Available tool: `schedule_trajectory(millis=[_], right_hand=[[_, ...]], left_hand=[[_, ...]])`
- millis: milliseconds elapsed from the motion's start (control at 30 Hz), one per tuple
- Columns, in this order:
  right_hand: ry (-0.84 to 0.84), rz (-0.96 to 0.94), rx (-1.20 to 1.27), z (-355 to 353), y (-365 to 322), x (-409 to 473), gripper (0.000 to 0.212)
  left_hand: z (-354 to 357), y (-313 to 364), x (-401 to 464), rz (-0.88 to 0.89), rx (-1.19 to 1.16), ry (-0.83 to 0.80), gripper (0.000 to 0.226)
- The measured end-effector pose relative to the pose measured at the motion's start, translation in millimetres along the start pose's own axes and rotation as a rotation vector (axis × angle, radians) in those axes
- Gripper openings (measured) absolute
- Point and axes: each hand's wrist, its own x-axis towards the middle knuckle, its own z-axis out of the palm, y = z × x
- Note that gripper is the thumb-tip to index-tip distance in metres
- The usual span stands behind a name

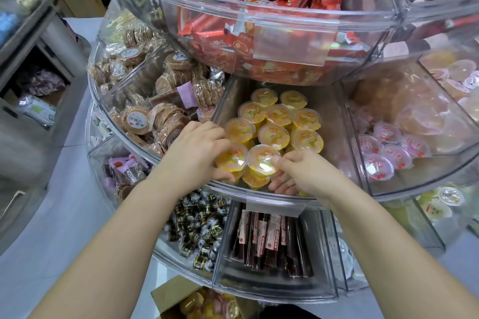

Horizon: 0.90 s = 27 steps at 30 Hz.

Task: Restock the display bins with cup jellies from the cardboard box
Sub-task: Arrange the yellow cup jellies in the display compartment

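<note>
Head view: I'm placing jellies in the middle bin (259, 190). My left hand (191, 153) curls round one yellow cup (231, 158) at the near edge; my right hand (303, 171) pinches the next cup (263, 160). Next, I'd judge, release both, then reach down to the box (171, 295) below.

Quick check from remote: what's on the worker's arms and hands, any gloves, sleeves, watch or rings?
Nothing worn that shows. The left hand and right hand are bare, no gloves. Both forearms are uncovered up to the picture's edge, with no sleeve cuff in view. No watch, bracelet or ring is visible on either wrist or on the fingers that show.
</note>
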Motion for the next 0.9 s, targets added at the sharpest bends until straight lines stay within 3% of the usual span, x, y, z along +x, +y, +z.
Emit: schedule_trajectory(millis=[133,300,467,700,900], right_hand=[[-0.036,0.042,-0.035,-3,-2,-3,0.036],[-0.046,0.060,-0.059,-8,-1,-2,0.044],[0.025,-0.042,-0.038,-7,4,0,0.030],[-0.044,-0.018,0.028,-9,1,-1,0.031],[-0.001,-0.038,0.037,-7,3,0,0.031]], left_hand=[[-3,-1,0,0.015,-0.039,-0.040,0.058],[1,2,-1,-0.006,0.008,0.029,0.053],[-1,0,-2,-0.011,-0.087,0.026,0.056],[5,20,15,0.069,-0.115,-0.023,0.041],[16,21,15,0.139,-0.133,0.153,0.019]])
